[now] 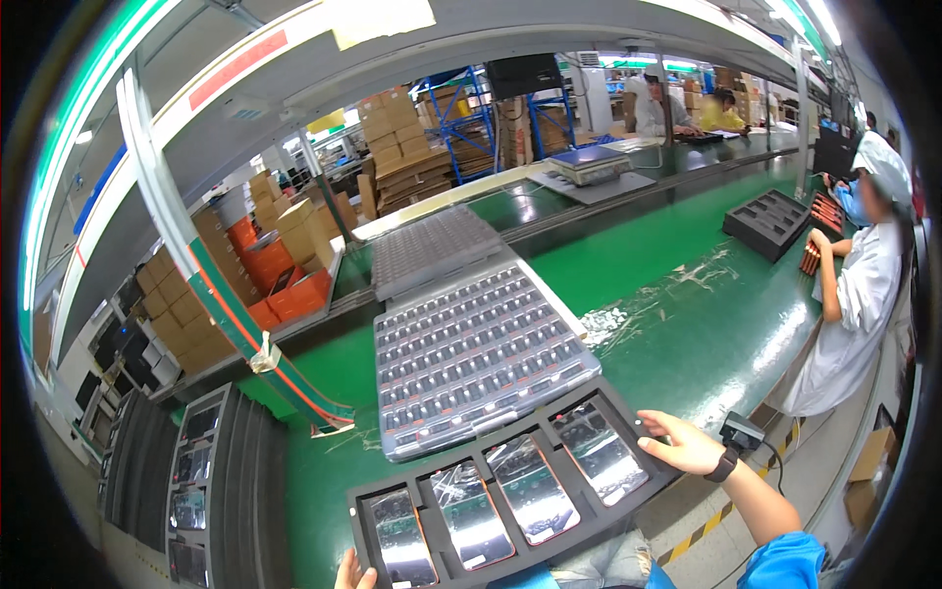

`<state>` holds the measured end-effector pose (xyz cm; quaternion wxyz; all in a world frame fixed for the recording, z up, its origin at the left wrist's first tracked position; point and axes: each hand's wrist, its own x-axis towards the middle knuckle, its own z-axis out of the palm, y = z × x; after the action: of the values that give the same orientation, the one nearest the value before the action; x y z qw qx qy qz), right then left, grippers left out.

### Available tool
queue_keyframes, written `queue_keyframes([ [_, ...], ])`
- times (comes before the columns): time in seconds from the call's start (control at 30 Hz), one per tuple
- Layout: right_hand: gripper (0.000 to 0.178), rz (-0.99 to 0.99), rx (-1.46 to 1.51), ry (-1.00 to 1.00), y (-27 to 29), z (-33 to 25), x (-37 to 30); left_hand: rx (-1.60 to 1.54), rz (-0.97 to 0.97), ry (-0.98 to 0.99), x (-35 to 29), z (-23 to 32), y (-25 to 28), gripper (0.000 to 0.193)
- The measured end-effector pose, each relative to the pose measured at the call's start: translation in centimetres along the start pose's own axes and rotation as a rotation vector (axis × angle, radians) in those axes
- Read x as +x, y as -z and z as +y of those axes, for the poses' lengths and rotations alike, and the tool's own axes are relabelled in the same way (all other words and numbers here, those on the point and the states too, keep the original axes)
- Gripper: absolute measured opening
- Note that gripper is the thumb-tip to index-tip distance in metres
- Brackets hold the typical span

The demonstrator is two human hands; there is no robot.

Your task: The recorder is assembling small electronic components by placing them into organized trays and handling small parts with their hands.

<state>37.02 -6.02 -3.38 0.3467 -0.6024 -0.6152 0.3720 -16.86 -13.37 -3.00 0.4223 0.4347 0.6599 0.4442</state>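
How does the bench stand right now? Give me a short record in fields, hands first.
Left hand: at near left corner of black foam tray, cut by frame
Right hand: at the tray's right end, grip unclear
Tray contents: four flat glossy devices, one per slot
Beyond tray: gray case, small parts in rows
Left side: stacked black trays
Far right: person in white, holding orange pieces

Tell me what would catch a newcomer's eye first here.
Most likely the black tray at the near edge, with four glossy, phone-like devices between the left hand at its near left corner and the right hand at its right side. Just behind it, the grey case shows rows of small parts; at far right, a person in white stands by the green table.
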Motion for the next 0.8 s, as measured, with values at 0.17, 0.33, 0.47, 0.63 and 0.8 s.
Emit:
queue_keyframes([
  [0.17,0.076,-0.125,0.347,-0.281,0.6,1.6,-1.0,-0.359,-0.01,0.132,-2.0,2.2,1.8,0.033],
  [0.33,0.055,-0.155,0.914,-0.487,1.4,2.0,-9.1,-0.681,0.033,0.2,-1.1,6.5,1.9,0.026],
  [0.47,0.065,0.298,1.114,-0.257,0.1,5.3,-15.0,-0.736,-0.184,0.026,0.0,10.5,-3.0,0.034],
  [0.63,0.048,0.836,1.354,-0.1,0.3,7.4,-21.5,-1.057,-0.805,0.223,2.1,15.1,-15.5,0.05],
  [0.8,0.038,1.266,1.291,0.148,1.3,10.8,-25.2,-1.101,-1.287,0.342,4.8,15.1,-29.9,0.066],
])
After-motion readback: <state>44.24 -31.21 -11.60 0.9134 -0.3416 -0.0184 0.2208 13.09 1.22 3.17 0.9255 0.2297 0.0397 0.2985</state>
